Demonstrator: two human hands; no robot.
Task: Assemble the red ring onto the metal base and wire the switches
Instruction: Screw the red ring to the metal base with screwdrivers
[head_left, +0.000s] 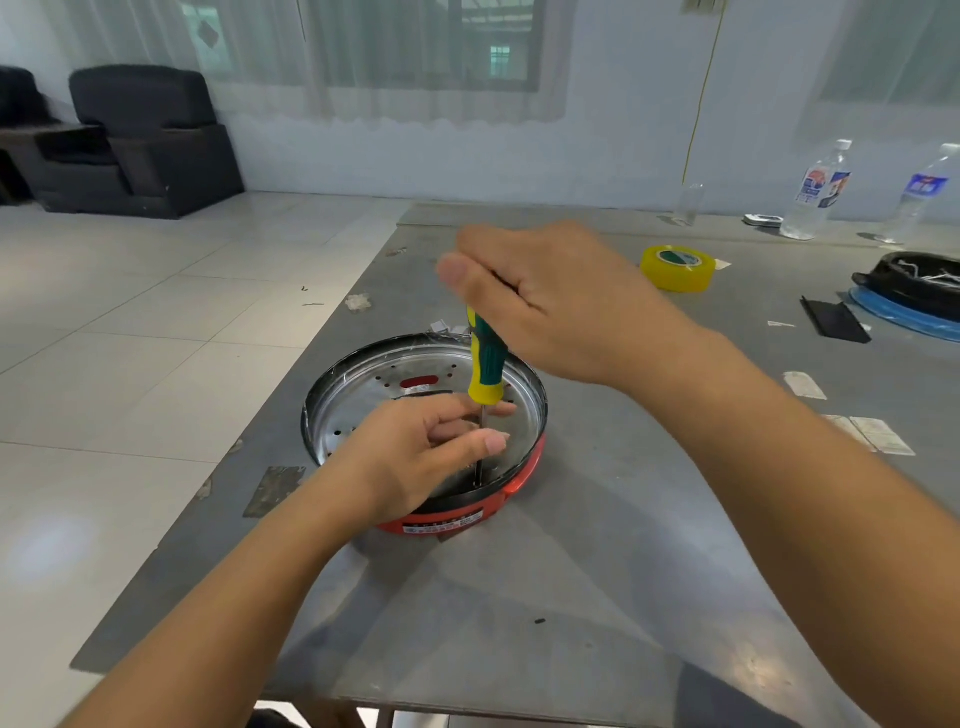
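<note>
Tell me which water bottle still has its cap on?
The left bottle, with the blue-and-orange label, shows a white cap. The right bottle, blue label only, is cut off by the frame edge, so its top is unclear.

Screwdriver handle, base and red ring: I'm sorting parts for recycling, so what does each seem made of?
Screwdriver handle: apparently moulded plastic or rubber, green and yellow, matte. Base: looks like polished sheet metal, since it is silvery, reflective and punched with small holes. Red ring: probably glossy plastic, evenly coloured with a smooth sheen, though painted metal can't be ruled out.

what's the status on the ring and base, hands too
Right hand grips screwdriver, upright, tip down in base. Left hand steadies the shaft. Base sits in red ring. Nothing in the way.
</note>
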